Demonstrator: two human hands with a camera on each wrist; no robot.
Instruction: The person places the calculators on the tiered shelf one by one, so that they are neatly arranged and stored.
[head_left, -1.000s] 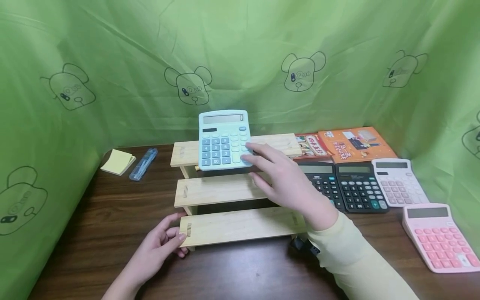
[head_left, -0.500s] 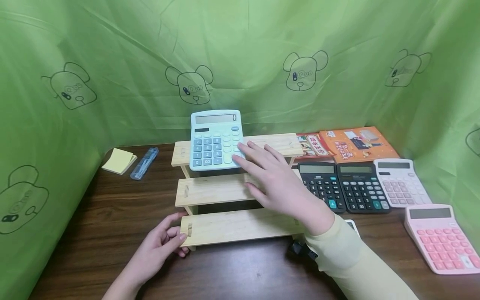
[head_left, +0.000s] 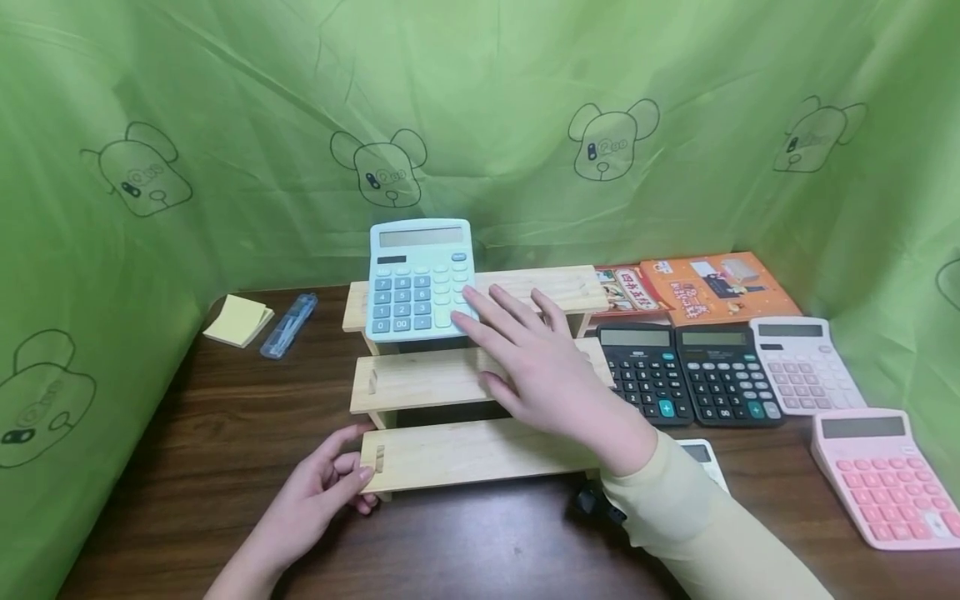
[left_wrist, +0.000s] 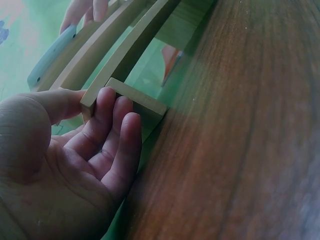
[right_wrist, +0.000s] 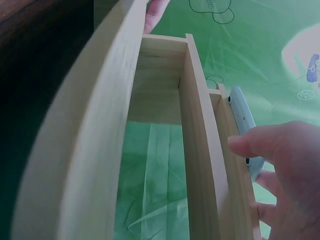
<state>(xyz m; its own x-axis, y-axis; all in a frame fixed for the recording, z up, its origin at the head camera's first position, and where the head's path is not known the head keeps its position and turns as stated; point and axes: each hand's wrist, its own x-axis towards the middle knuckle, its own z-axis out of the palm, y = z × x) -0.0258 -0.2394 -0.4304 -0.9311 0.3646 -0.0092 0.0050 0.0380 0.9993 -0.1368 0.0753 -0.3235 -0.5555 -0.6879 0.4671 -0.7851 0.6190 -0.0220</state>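
Note:
A light blue calculator (head_left: 415, 250) sits on the top tier of a three-tier wooden shelf (head_left: 480, 454), near its left end. My right hand (head_left: 547, 367) lies over the tiers with fingers extended, the fingertips at the calculator's lower right edge. The right wrist view shows the calculator's side edge (right_wrist: 240, 107) close by the thumb. At the left end of the lowest tier, my left hand (head_left: 318, 492) grips the board between thumb and fingers. In the left wrist view its curled fingertips meet the wood under the lowest board (left_wrist: 135, 52).
Right of the shelf lie two black calculators (head_left: 637, 375), a white one (head_left: 802, 367) and a pink one (head_left: 885, 475). Another pale calculator (head_left: 708, 462) is partly behind the right sleeve. Orange books (head_left: 723, 287) lie at the back right, sticky notes (head_left: 238, 321) and a blue case (head_left: 288, 325) at left.
The light blue calculator has slid left along the top tier, with my right hand moving left against it. The digit on its display is gone. My left hand has stayed at the shelf's end.

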